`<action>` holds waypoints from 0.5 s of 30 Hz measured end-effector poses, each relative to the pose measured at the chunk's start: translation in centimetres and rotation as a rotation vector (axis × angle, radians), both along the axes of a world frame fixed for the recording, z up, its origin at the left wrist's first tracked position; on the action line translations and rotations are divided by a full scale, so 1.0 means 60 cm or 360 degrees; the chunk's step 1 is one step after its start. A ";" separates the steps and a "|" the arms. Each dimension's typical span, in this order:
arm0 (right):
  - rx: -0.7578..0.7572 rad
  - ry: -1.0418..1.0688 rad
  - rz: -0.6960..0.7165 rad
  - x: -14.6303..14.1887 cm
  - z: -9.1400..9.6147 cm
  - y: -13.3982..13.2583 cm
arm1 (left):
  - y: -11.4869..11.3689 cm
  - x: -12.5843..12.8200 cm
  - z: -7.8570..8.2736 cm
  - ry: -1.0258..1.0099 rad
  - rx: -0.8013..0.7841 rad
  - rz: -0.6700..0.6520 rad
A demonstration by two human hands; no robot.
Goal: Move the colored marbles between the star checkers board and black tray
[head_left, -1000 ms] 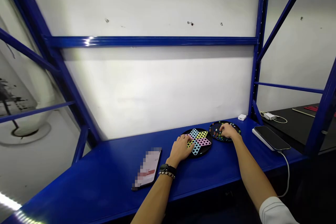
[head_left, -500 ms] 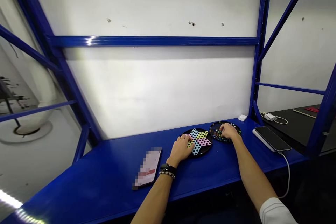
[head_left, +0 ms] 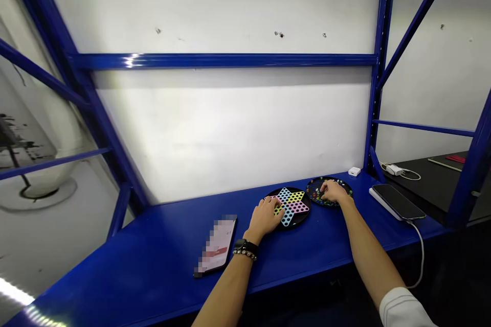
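Left arm and right arm are reaching forward side by side, both bare, hands turning palm-down.
The left hand is resting with its fingers curling downward; the right hand is arching just beyond it, fingertips dipping down.

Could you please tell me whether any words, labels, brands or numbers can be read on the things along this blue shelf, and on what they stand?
None can be read.
The pixelated device: blurred beyond reading.
The wristwatch: too small to read.
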State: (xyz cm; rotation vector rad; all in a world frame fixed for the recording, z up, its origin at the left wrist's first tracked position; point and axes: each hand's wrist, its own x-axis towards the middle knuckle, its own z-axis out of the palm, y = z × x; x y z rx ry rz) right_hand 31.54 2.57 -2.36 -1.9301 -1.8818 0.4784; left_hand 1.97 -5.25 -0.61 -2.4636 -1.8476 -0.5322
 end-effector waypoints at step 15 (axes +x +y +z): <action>-0.0137 0.0058 0.0088 0.008 0.006 -0.006 | -0.001 0.002 0.002 -0.0001 -0.0007 0.0009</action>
